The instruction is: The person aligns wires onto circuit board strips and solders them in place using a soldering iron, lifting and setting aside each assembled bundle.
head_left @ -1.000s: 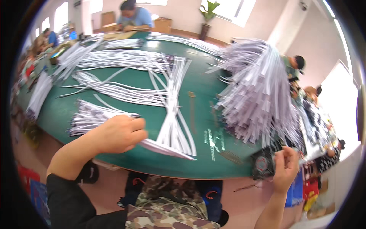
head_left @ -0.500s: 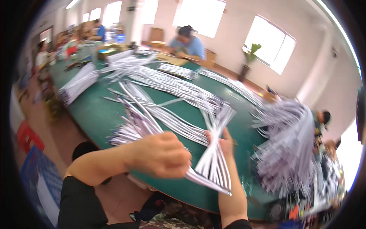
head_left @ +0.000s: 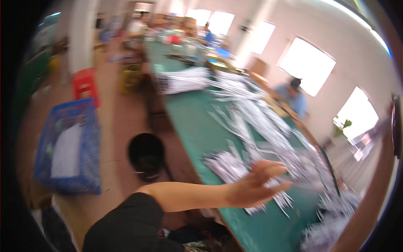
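My left hand [head_left: 260, 185] reaches out over the green table [head_left: 184, 122], fingers and thumb apart, with nothing in it. Just beyond it lies a loose bundle of long white strips [head_left: 226, 166], some with purplish ends. My right arm [head_left: 369, 197] is raised along the right rim of the view. Its hand [head_left: 389, 126] is dark, smeared and partly cut off there. A blurred bundle of white strips [head_left: 364, 143] hangs from that hand in front of the window.
More white strips [head_left: 256, 109] run along the table, with a thick stack [head_left: 184, 80] at its far left. A heap [head_left: 327, 222] lies near right. On the floor stand a black stool [head_left: 146, 151], a blue crate [head_left: 90, 168] and a red stool [head_left: 86, 84]. A person in blue [head_left: 294, 96] sits across.
The view has swung left. My right hand has lifted its bundle of strips up and away to the right. My left hand has gone from closed fingers to spread ones.
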The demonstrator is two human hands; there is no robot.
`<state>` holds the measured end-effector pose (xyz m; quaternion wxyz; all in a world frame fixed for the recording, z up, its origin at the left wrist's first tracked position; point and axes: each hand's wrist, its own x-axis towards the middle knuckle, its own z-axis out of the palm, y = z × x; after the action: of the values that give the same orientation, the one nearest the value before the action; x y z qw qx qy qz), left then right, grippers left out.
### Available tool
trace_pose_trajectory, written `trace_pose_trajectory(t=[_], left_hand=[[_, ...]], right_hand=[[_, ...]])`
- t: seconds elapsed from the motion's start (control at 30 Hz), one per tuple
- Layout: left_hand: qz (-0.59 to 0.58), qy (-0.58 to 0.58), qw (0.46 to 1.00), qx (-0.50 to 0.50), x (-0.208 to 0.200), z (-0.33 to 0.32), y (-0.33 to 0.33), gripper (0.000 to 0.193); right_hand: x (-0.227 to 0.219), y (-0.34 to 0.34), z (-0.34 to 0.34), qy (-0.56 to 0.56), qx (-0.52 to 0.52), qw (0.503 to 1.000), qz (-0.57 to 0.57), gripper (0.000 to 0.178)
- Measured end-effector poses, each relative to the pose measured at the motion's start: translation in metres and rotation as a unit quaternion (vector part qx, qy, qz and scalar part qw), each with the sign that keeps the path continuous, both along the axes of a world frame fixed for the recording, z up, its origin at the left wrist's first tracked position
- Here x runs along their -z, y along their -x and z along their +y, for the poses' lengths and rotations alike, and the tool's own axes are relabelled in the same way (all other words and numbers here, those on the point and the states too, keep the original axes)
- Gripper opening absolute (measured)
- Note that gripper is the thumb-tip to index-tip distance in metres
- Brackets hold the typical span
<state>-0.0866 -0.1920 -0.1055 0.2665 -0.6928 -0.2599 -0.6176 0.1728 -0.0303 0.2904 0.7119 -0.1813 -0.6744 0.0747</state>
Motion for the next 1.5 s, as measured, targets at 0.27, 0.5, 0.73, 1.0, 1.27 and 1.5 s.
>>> trace_pose_trajectory(t=[0.27, 0.5, 0.73, 1.0, 1.27, 1.5], left_hand=[[-0.281, 0.496, 0.488, 0.661, -0.057, -0.014, -0.111, 0.063], [-0.425, 0.386, 0.208, 0.792, -0.107, 0.004, -0.175, 0.03], [-0.419, 0.486, 0.21, 0.738, -0.116, 0.063, -0.197, 0.019], [-0.018, 0.606, 0.335, 0.721, -0.103, 0.154, -0.209, 0.019], [0.173, 0.789, 0.467, 0.361, 0.041, 0.208, -0.268, 0.053], [0.277, 0.501, 0.809, 0.129, 0.056, 0.172, -0.24, 0.051]], right_hand=[[0.021, 0.052, -0.146, -0.01, -0.017, 0.989, 0.15, 0.012], [0.045, 0.008, -0.212, -0.113, 0.054, 0.985, 0.117, 0.018], [0.115, -0.103, -0.299, 0.009, 0.009, 0.987, 0.162, 0.052], [0.367, -0.126, -0.388, 0.002, 0.235, 0.926, -0.296, 0.079], [0.5, -0.062, -0.349, 0.156, 0.285, 0.876, -0.357, 0.038], [0.545, -0.059, -0.342, 0.183, 0.271, 0.889, -0.321, 0.042]])
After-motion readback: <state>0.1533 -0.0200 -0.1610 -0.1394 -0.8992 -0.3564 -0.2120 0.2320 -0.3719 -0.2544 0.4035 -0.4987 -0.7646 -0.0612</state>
